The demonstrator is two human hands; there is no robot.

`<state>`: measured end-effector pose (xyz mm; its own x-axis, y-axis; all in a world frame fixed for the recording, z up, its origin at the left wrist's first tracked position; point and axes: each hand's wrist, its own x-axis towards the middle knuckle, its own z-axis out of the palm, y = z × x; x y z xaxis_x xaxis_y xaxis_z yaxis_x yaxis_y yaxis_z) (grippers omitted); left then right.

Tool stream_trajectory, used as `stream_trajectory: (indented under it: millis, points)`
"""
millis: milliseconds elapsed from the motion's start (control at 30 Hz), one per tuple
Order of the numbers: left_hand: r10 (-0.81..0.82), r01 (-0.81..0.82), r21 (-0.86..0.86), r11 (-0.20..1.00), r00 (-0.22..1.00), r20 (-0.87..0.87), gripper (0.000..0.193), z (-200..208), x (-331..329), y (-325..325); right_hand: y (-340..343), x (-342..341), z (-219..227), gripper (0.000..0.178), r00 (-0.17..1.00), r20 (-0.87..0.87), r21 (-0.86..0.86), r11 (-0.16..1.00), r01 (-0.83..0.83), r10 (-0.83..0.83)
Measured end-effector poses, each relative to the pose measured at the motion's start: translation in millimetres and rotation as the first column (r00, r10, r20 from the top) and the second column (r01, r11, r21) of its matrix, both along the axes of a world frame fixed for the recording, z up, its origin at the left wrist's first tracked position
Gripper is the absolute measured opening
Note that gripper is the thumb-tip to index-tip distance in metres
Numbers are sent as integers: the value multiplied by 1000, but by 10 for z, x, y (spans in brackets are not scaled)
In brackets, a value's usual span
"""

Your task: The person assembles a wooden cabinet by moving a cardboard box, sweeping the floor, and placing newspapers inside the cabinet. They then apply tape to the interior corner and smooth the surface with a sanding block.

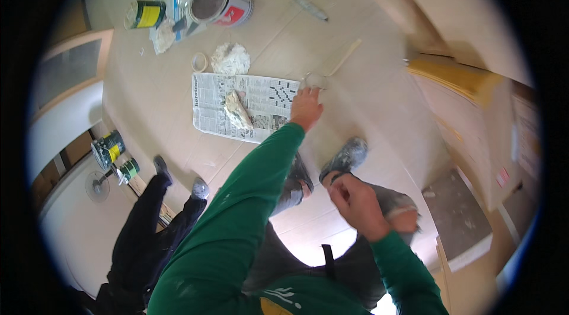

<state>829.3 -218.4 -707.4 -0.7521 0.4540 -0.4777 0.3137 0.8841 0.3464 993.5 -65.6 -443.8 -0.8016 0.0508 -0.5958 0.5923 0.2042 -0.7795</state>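
My left hand (306, 109) reaches down past the right edge of a newspaper sheet (207, 120). Its fingers are bent at the near rim of a clear, round thing (314, 80) whose kind I cannot make out. A thin, pale strip (345, 57) lies just beyond it. On the newspaper rests a crumpled, stained off-white piece (237, 110) of cloth or paper. My right hand (359, 203) hangs by my right knee, fingers curled, with nothing visible in them.
Beyond the newspaper lie a crumpled white wad (232, 59), a tape roll (200, 62) and a grey, knife-like tool (311, 8). Farther off stand an opened paint can (238, 10) and a yellow-labelled can (147, 14). Another person's dark-trousered legs (142, 220) are left; a cabinet (462, 119) stands right.
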Motion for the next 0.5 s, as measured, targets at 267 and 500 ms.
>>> stream_trajectory:
  millis: [267,500]
  points:
    - [124,-11,283,959,915,-385,23,-938,119,-259,-2,-692,-501,17,848,-216,258,866,-429,484]
    - [713,-726,149,671,578,-397,30,-1110,724,-1415,-307,-1489,-677,19,672,-420,287,792,-539,610]
